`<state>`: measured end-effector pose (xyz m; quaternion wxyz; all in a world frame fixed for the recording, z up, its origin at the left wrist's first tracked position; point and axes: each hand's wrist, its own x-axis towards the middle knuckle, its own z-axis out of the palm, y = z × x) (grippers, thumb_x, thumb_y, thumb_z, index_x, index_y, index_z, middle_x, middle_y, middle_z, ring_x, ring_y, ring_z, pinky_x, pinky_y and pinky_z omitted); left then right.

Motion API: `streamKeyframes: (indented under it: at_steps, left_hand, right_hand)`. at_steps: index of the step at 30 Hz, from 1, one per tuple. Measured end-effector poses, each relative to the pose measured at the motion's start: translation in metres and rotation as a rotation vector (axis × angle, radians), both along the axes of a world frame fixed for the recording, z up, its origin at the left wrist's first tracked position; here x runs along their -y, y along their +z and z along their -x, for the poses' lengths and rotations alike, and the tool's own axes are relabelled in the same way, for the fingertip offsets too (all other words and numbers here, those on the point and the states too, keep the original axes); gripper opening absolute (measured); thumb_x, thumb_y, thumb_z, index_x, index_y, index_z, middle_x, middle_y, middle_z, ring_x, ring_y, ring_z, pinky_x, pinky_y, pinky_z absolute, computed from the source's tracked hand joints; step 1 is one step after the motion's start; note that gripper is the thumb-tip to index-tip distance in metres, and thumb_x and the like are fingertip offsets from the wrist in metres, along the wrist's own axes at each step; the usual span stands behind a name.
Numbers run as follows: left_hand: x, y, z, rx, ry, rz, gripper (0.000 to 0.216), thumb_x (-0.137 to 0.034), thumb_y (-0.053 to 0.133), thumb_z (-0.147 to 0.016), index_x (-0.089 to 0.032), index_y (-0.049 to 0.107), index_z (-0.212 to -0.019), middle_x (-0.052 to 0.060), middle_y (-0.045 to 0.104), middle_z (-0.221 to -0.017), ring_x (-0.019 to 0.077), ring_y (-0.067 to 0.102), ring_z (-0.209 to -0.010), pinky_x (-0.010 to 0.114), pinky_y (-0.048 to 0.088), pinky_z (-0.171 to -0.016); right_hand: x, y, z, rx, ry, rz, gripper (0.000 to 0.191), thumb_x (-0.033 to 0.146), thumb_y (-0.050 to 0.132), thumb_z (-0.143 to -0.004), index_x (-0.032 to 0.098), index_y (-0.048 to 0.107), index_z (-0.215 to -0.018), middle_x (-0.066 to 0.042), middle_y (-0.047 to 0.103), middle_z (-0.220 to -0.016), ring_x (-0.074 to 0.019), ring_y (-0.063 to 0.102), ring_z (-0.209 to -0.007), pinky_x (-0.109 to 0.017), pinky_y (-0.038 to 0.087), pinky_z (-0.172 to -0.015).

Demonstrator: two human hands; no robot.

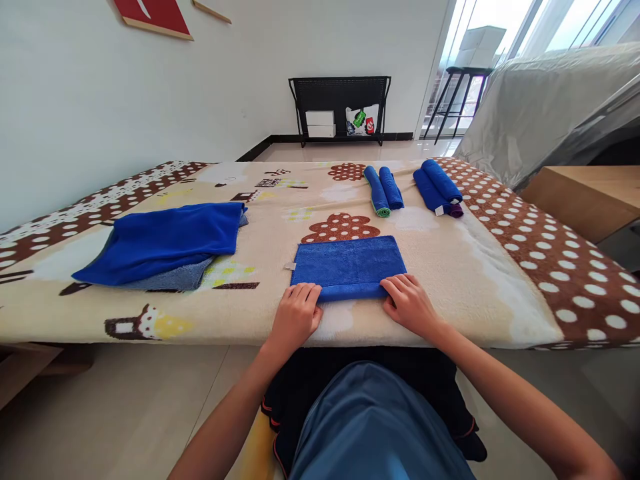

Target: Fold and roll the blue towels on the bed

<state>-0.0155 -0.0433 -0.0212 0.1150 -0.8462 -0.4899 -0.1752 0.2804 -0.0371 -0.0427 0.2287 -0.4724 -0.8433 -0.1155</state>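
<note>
A blue towel (350, 261) lies folded flat on the bed, its near edge turned over into a narrow roll. My left hand (297, 310) grips the left end of that roll, fingers curled over the top. At the right end, my right hand (407, 303) holds the roll the same way. A small white tag (290, 266) sticks out from the towel's left side. Farther back are two rolled towels (384, 191) side by side, one with a green edge. To their right rests another group of rolled blue towels (438, 187), with a white tag and a purple end.
Loosely stacked blue and grey towels (165, 243) lie on the left of the patterned bedspread (280, 233). Beyond the bed stands a black rack (340, 100). A wooden cabinet (590, 193) and a plastic-covered object (555, 100) are on the right.
</note>
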Motion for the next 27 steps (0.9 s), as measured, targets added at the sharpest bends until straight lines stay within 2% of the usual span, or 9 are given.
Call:
streamKeyframes:
  at_steps: [5, 9, 11, 13, 16, 19, 23, 27]
  left_hand:
    - [-0.010, 0.014, -0.001, -0.066, 0.045, 0.036, 0.031, -0.008, 0.050, -0.081, -0.016, 0.065, -0.107, 0.012, 0.069, -0.103, 0.0293, 0.062, -0.099, 0.042, 0.048, -0.087]
    - [-0.008, 0.027, -0.006, -0.184, 0.063, 0.094, 0.021, -0.011, 0.049, -0.082, -0.018, 0.065, -0.095, 0.012, 0.068, -0.093, 0.0301, 0.062, -0.091, 0.044, 0.048, -0.082]
    - [-0.004, 0.032, -0.012, -0.225, 0.070, 0.115, 0.020, -0.011, 0.048, -0.084, -0.019, 0.065, -0.092, 0.012, 0.068, -0.092, 0.0309, 0.063, -0.091, 0.046, 0.048, -0.081]
    - [-0.001, 0.035, -0.021, -0.213, 0.076, 0.120, 0.023, -0.011, 0.047, -0.085, -0.019, 0.066, -0.095, 0.014, 0.069, -0.097, 0.0318, 0.064, -0.096, 0.047, 0.050, -0.083]
    - [-0.002, 0.030, -0.040, -0.110, -0.053, 0.143, 0.038, -0.012, 0.047, -0.087, -0.016, 0.065, -0.120, 0.016, 0.068, -0.123, 0.0303, 0.062, -0.117, 0.045, 0.050, -0.097]
    - [-0.008, 0.015, -0.053, -0.005, -0.159, 0.184, 0.044, -0.024, 0.043, -0.097, -0.009, 0.058, -0.136, 0.019, 0.060, -0.141, 0.0288, 0.057, -0.132, 0.044, 0.045, -0.109]
    - [-0.014, 0.000, -0.039, 0.053, -0.084, 0.184, 0.053, -0.043, 0.034, -0.104, -0.013, 0.055, -0.142, 0.017, 0.055, -0.147, 0.0303, 0.051, -0.139, 0.048, 0.043, -0.111]
    - [-0.010, -0.003, -0.004, 0.064, 0.042, 0.153, 0.053, -0.045, 0.031, -0.105, -0.016, 0.055, -0.142, 0.013, 0.053, -0.150, 0.0294, 0.048, -0.142, 0.049, 0.041, -0.111]
  right_hand:
    - [-0.008, 0.020, 0.007, 0.063, -0.063, 0.063, 0.015, 0.014, 0.049, -0.087, 0.018, 0.063, -0.092, -0.007, 0.066, -0.089, -0.0221, 0.055, -0.089, -0.036, 0.036, -0.086]
    - [-0.001, 0.030, 0.009, 0.110, -0.050, 0.113, 0.011, 0.017, 0.050, -0.088, 0.019, 0.060, -0.084, -0.006, 0.065, -0.082, -0.0218, 0.055, -0.084, -0.038, 0.036, -0.085]
    - [0.005, 0.032, 0.012, 0.131, -0.068, 0.107, 0.012, 0.017, 0.051, -0.088, 0.019, 0.062, -0.085, -0.008, 0.067, -0.086, -0.0235, 0.057, -0.088, -0.040, 0.037, -0.089]
    - [0.009, 0.031, 0.019, 0.128, -0.073, 0.082, 0.020, 0.015, 0.050, -0.088, 0.018, 0.067, -0.100, -0.011, 0.069, -0.104, -0.0259, 0.059, -0.098, -0.043, 0.038, -0.094]
    - [0.009, 0.027, 0.035, 0.087, 0.051, 0.092, 0.044, 0.014, 0.047, -0.092, 0.014, 0.059, -0.134, -0.013, 0.060, -0.137, -0.0259, 0.055, -0.122, -0.041, 0.039, -0.105]
    - [0.002, 0.023, 0.048, 0.068, 0.158, 0.149, 0.049, 0.026, 0.040, -0.101, 0.010, 0.049, -0.146, -0.013, 0.053, -0.148, -0.0243, 0.049, -0.136, -0.041, 0.039, -0.111]
    - [-0.003, 0.018, 0.036, 0.033, 0.113, 0.179, 0.051, 0.037, 0.034, -0.106, 0.013, 0.048, -0.148, -0.012, 0.049, -0.151, -0.0241, 0.047, -0.140, -0.044, 0.038, -0.113]
    - [0.003, 0.011, 0.003, 0.024, -0.003, 0.148, 0.052, 0.038, 0.034, -0.106, 0.013, 0.047, -0.150, -0.012, 0.047, -0.153, -0.0247, 0.046, -0.142, -0.045, 0.035, -0.117]
